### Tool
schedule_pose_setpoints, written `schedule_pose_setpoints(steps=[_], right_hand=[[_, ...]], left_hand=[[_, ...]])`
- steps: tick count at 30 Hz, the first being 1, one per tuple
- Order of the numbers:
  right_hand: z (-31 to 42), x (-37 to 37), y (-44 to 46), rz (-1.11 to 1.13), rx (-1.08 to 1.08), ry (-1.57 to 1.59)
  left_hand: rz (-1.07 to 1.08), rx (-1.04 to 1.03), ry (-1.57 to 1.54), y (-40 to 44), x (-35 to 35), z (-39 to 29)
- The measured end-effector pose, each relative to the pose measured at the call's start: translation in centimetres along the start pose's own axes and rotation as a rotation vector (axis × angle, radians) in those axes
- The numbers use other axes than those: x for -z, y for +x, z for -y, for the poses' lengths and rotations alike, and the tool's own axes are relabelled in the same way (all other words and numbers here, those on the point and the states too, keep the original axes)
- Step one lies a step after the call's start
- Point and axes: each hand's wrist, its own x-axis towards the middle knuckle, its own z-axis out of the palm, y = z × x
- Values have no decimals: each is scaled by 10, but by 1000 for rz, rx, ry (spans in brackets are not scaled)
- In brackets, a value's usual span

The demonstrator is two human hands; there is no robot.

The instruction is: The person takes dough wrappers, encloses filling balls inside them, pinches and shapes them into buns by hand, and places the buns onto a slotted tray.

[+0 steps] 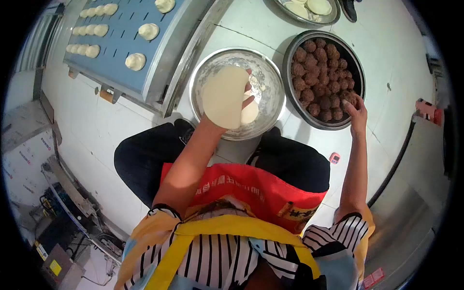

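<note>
A thin, pale round dough wrapper (224,96) lies across the palm of my left hand (248,101), hiding most of it; fingertips show at the wrapper's right edge. This hand is over a steel bowl (199,72) dusted with flour, where another piece of dough (250,112) lies. To the right, my right hand (357,114) reaches over the rim of a dark round pan (333,126) heaped with brown filling balls (319,72). Its fingers close around one filling ball (347,98) at the pan's lower right side.
At upper left, a machine with a blue conveyor belt (123,36) carries several dough balls (149,31). A metal bowl of dough rounds (316,7) stands at the top, near a dark shoe (349,9). A small red-and-white gadget (334,157) lies on the tiled floor.
</note>
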Motion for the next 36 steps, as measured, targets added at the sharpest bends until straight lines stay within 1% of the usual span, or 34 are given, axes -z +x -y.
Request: schedule_pose_setpoints(steps=[1, 3, 5, 6, 7, 8, 9, 10, 11, 14, 18, 21, 22, 25, 26, 29, 30, 32, 33, 35, 36], right_hand=[[37, -13, -16, 86, 54, 46], [126, -43, -63, 323, 149, 50], [181, -75, -102, 551, 242, 127], [204, -91, -118, 661, 294, 173], [220, -107, -134, 750, 304, 189], [232, -121, -147, 833, 354, 158], [240, -138, -157, 834, 465, 48], [243, -153, -165, 807, 512, -26], [245, -166, -174, 776, 561, -98], [249, -185, -195, 712, 673, -283], [265, -196, -224, 642, 814, -410], [276, -198, -235, 594, 887, -573], [276, -197, -239, 575, 910, -629], [274, -200, -246, 534, 979, -721], [274, -202, -247, 519, 999, -739], [267, -204, -243, 476, 1060, -691], [265, -204, -242, 506, 1030, -681], [261, -204, -239, 560, 972, -658], [260, -205, -240, 523, 1003, -676], [255, -210, -244, 449, 1057, -712], [253, -211, -246, 445, 1062, -647]], left_hand=[[13, -65, 83, -2, 1, 2], [0, -306, 572, -11, -12, -8], [-73, -455, 645, -17, -23, -8], [-131, -481, 472, -15, -26, -2], [-155, -509, 444, -19, -27, -6], [-148, -487, 366, -28, -29, -14], [-93, -409, 171, -37, -31, -21], [-46, -345, -43, -47, -33, -28], [106, -181, -598, -64, -34, -35], [-56, -173, -583, -95, -33, -40], [42, -120, -773, -135, -37, -58], [233, -144, -803, -163, -43, -82], [264, -144, -777, -166, -40, -83], [181, -129, -564, -168, -35, -85], [204, -152, -499, -168, -32, -86], [213, -140, -465, -172, -21, -86], [231, -156, -515, -173, -18, -81], [236, -166, -422, -174, -12, -77], [237, -174, -376, -174, -10, -75], [114, -210, -221, -172, -14, -72], [54, -226, -142, -172, -16, -72]])
